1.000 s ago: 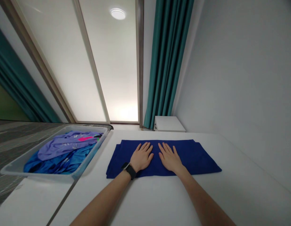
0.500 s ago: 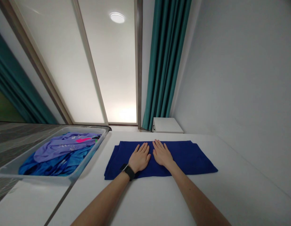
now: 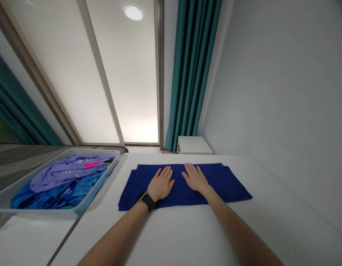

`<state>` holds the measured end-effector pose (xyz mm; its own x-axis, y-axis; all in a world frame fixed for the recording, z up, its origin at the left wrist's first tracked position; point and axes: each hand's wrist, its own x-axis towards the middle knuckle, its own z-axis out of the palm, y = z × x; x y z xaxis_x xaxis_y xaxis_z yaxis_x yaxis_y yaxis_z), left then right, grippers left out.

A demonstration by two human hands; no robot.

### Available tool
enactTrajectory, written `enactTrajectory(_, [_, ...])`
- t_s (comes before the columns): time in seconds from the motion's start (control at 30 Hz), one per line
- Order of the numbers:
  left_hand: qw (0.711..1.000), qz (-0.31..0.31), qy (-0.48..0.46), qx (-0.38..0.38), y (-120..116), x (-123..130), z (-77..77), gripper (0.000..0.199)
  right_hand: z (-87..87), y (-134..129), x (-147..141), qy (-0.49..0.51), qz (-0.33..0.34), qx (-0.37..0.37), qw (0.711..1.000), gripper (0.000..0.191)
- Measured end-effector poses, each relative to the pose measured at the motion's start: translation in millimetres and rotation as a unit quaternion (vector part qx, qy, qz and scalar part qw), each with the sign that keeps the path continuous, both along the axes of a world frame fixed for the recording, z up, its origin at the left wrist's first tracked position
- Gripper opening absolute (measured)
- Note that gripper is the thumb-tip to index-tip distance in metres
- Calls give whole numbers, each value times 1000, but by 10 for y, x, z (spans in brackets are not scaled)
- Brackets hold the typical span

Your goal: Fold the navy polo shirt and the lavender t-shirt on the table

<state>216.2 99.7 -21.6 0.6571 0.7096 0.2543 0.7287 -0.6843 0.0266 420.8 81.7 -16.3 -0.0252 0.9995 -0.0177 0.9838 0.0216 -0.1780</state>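
Note:
A dark blue cloth (image 3: 223,184), folded into a wide flat shape, lies on the white table (image 3: 176,236). My left hand (image 3: 160,183) rests palm down on it, left of the middle, with a black watch (image 3: 146,200) on the wrist. To the right of it, my right hand (image 3: 195,178) is also flat on the cloth, fingers stretched out towards its far edge. Neither hand grips anything. The cloth's layers show slightly offset at its left and right ends.
At the left, a translucent plastic bin (image 3: 77,208) holds purple and blue clothes (image 3: 60,175). A small white cabinet (image 3: 194,145) stands beyond the table's far edge, by a green curtain (image 3: 190,70). A grey-white wall (image 3: 284,92) borders the right side.
My right hand has slid to the right over the cloth, widening the gap between my hands. My left hand stays at about the same place on the cloth. The view has shifted slightly.

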Motion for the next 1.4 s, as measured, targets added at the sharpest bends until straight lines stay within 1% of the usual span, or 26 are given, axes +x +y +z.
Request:
enactTrajectory(0.1, [1000,2,3,-3,5,-1,7,52,0,-30,14,-4,-7,1,1000,68])
enactTrajectory(0.2, [1000,-4,6,-3,16,-43,17,52,-12,-69,-62,-7,-25,8,1000,68])
enactTrajectory(0.33, [999,-26,23,-4,42,-174,46,52,-26,-109,-215,1,-48,5,999,69])
enactTrajectory(0.43, [999,-36,35,-6,50,-282,71,52,-20,-121,-277,11,-42,-1,999,69])
enactTrajectory(0.53, [999,-31,39,-7,48,-361,74,52,0,-142,-221,11,-17,4,1000,69])
enactTrajectory(0.63, [999,-28,36,-9,52,-382,72,52,16,-186,-79,3,0,14,1000,69])
enactTrajectory(0.73, [999,-3,30,-26,54,-274,113,51,17,-233,32,-3,-1,17,1000,67])
enactTrajectory(0.83, [999,20,4,-26,20,4,182,52,5,-255,53,-12,-6,30,999,65])
enactTrajectory(0.93, [1000,-9,-24,-12,-51,329,186,51,-11,-251,36,-13,-10,36,999,63])
enactTrajectory(1.03, [999,-18,-17,-24,-103,516,103,51,-26,-235,45,-9,-18,33,999,63])
enactTrajectory(1.13, [999,-19,-19,-24,-107,538,24,52,-43,-228,128,-8,-38,29,999,65])
enactTrajectory(1.2, [999,-21,-20,-21,-98,516,8,53,-59,-240,245,-11,-61,29,998,66])
enactTrajectory(1.4, [999,-21,-19,-22,-94,497,32,53,-138,-371,797,-56,-137,26,989,67])
